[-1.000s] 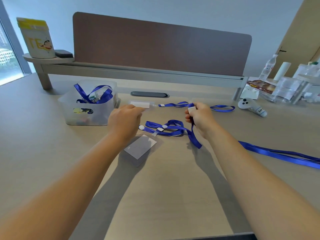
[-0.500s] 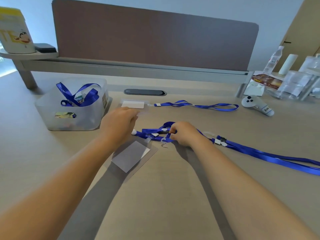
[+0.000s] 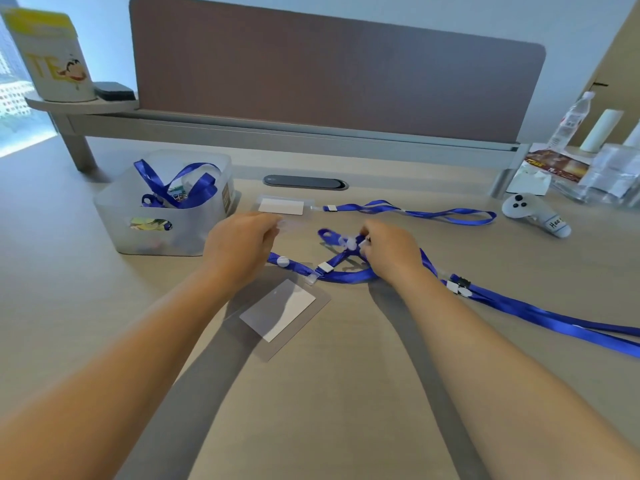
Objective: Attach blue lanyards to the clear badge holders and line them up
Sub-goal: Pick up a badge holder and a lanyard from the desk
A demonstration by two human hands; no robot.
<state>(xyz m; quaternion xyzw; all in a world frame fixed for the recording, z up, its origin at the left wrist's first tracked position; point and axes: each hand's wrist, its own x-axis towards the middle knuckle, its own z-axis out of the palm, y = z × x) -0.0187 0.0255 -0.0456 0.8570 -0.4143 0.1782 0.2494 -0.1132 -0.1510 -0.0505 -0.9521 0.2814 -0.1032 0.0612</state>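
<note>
While right hand (image 3: 388,252) pinches the tangled blue lanyard (image 3: 341,271) just beyond the clear badge holder (image 3: 280,315), probably to free its clip, left hand (image 3: 239,245) hovers loosely curled, holding nothing evident.

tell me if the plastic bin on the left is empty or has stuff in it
Not empty. Blue lanyards loop out over the top of the translucent bin; other contents are too blurred to identify.

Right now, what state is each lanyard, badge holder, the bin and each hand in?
Far badge holder: flat on the desk, lanyard attached.
Far lanyard: laid out straight to the right.
Near badge holder: flat, tilted.
Tangled lanyard: bunched, crossing itself.
Bin: open, lanyards inside.
Right hand: pinching the tangled lanyard.
Left hand: fingers curled, contents unclear.
</note>
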